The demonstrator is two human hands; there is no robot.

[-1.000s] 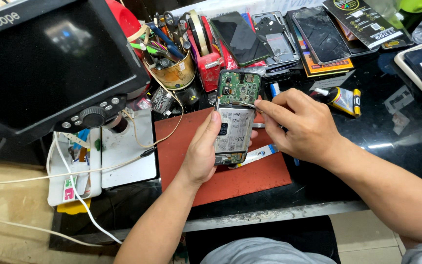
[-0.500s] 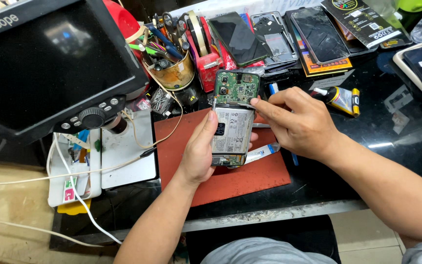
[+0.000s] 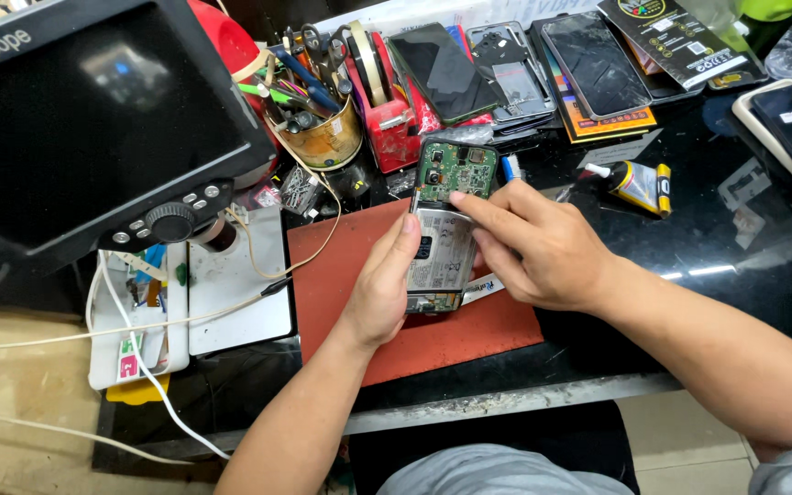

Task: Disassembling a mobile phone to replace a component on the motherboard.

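In the head view, the left hand (image 3: 382,289) grasps an opened smartphone with its back cover off, green circuit board at the top and silver battery below (image 3: 446,234), fingers wrapped along its left edge and thumb laid against that side, holding it tilted up above a flat red-brown rubber work mat (image 3: 341,266). The right hand (image 3: 543,247) comes in from the other side of the grip, fingers closed about the phone's right edge and the index fingertip (image 3: 458,197) pressing where the green board meets the battery; whether it pinches a small tool cannot be told. Just beyond the held phone stand a red tape dispenser (image 3: 387,105) and a round brass-coloured tin full of tools (image 3: 323,137). Well left of the grip sits a black digital microscope monitor (image 3: 93,119). Right of the right hand lies a small yellow-and-black glue tube (image 3: 639,183) on the black glossy bench (image 3: 735,266)
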